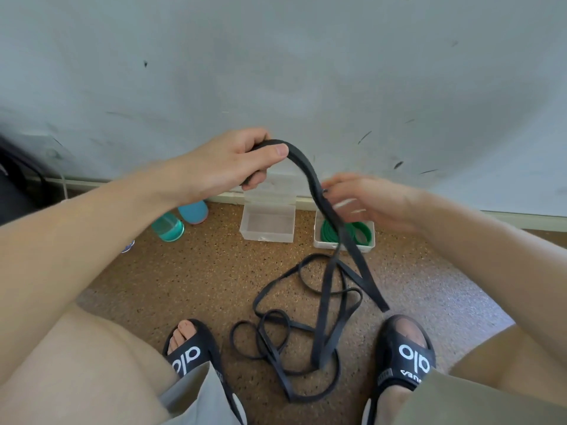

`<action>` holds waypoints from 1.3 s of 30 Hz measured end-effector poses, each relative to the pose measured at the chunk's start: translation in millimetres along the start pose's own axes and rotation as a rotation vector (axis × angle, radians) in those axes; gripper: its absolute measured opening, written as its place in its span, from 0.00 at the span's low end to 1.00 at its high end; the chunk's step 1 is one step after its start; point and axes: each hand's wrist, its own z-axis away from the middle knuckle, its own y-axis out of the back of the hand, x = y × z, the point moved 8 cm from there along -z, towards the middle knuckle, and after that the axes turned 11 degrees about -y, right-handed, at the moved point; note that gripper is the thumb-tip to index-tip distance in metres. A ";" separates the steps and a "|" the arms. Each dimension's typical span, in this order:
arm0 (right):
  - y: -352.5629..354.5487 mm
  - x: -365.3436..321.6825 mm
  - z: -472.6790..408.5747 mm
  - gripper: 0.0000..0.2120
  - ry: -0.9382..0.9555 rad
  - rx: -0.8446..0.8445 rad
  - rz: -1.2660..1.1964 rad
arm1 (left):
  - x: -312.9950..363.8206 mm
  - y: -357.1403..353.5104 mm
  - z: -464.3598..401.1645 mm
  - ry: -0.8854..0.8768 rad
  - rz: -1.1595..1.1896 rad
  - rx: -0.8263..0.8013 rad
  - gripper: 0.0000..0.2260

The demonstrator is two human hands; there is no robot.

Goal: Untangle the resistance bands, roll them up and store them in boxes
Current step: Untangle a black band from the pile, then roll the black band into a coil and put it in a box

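A long black resistance band (328, 302) hangs from my left hand (233, 165), which grips its upper end in a fist in front of the wall. The rest of the band lies tangled in loops on the speckled floor between my feet. My right hand (365, 200) is blurred, with its fingers at the hanging strand just below the bend; I cannot tell whether they pinch it. A clear plastic box (267, 223) stands open by the wall. Beside it a second clear box (366, 247) holds a rolled green band (359, 231).
Two teal bottles (168, 227) lie on the floor left of the boxes. My feet in black slides (408, 360) flank the tangle. A dark chair (18, 173) shows at the far left. The grey wall rises right behind the boxes.
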 end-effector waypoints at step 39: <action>-49.0 -53.9 37.6 0.12 0.289 -0.323 -0.534 | 0.4 1.0 -6.7 0.007 0.377 0.251 0.07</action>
